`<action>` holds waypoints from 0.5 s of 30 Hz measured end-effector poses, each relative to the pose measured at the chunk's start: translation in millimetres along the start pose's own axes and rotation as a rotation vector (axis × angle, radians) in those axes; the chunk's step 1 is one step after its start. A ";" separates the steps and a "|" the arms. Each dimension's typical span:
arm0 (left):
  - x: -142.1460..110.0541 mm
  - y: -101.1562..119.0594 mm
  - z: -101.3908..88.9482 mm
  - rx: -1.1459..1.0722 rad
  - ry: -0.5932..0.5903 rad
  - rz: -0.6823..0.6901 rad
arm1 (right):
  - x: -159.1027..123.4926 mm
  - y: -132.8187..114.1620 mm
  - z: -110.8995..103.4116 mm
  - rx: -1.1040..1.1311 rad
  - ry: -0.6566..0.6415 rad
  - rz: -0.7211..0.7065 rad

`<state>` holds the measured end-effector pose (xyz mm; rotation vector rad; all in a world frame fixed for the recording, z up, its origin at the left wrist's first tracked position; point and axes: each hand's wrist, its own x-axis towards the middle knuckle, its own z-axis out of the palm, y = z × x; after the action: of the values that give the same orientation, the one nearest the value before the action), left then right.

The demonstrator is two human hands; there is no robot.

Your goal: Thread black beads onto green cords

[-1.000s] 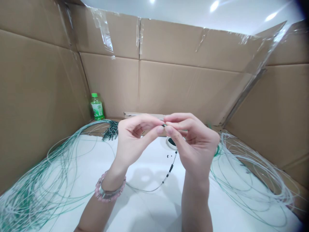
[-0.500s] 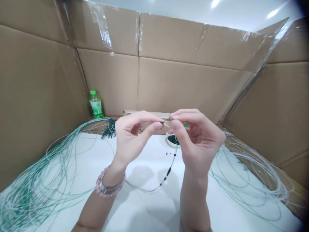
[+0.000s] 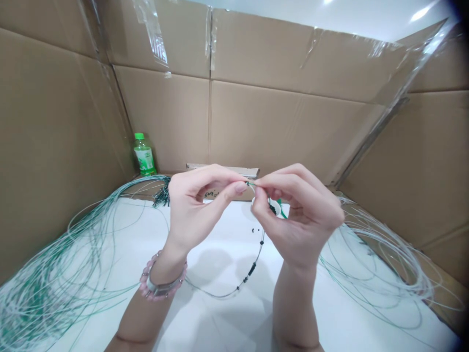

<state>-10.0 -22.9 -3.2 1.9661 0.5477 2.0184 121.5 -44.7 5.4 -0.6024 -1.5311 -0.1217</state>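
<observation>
My left hand (image 3: 196, 208) and my right hand (image 3: 300, 217) are raised above the white table (image 3: 220, 313), fingertips meeting. Both pinch a thin clear line (image 3: 234, 291) at its end, where a tiny dark bead (image 3: 249, 184) sits between the fingertips. The line hangs down in a loop below my hands, with a few small dark beads (image 3: 252, 269) threaded on it. A pink bead bracelet (image 3: 161, 288) is on my left wrist. A small white dish of dark beads (image 3: 273, 208) lies on the table just behind my right fingers, partly hidden.
Tangled green and white lines (image 3: 54, 278) pile at the left, clear loops (image 3: 384, 264) at the right. A green bottle (image 3: 143, 155) stands in the back left corner. Cardboard walls (image 3: 278, 117) enclose the table. Loose beads (image 3: 255, 230) lie near the dish.
Both hands stay pinched on the line end. My right fingers have shifted slightly down and closer to the left fingertips. The view has tilted a little.
</observation>
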 end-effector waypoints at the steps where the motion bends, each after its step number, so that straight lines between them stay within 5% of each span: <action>1: -0.1 -0.3 -0.1 0.004 -0.004 0.009 | 0.0 -0.4 -0.5 -0.004 -0.010 0.013; 15: 0.1 0.4 -6.4 0.314 -0.116 0.266 | 2.3 0.1 -10.3 -0.068 -0.155 0.051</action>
<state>-16.4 -23.7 -3.0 2.4394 0.6380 2.0520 130.9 -48.5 8.3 -0.7181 -1.6649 -0.0906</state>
